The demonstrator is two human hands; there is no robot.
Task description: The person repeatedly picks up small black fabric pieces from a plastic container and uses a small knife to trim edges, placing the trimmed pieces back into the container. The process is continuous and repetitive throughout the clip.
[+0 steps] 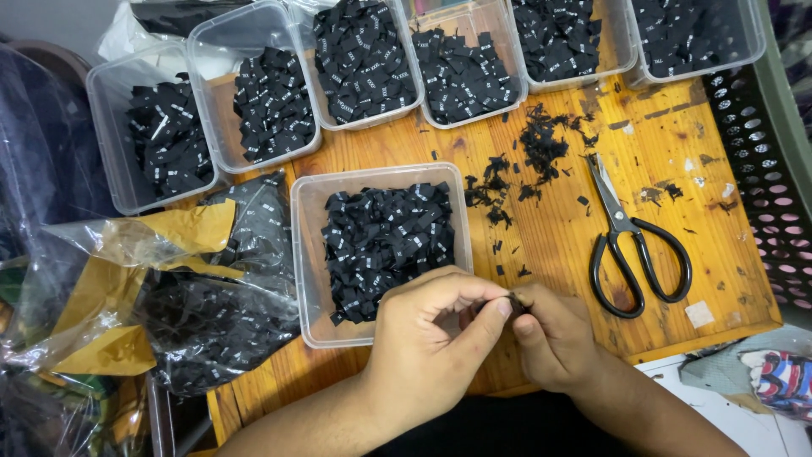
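My left hand [436,334] and my right hand [554,334] meet at the front edge of a wooden board [558,228]. Together their fingertips pinch a small black fabric label [512,301], mostly hidden between thumbs and forefingers. Just beyond my left hand stands a clear plastic tub [309,254] filled with several black labels bearing tiny white marks. Black-handled scissors [630,245] lie on the board to the right of my hands, blades pointing away.
Several more clear tubs [203,59] of black labels line the far edge. Black scraps [529,156] litter the board's middle. A crumpled plastic bag [194,288] of labels with yellow paper lies left. A dark perforated basket [774,186] stands right.
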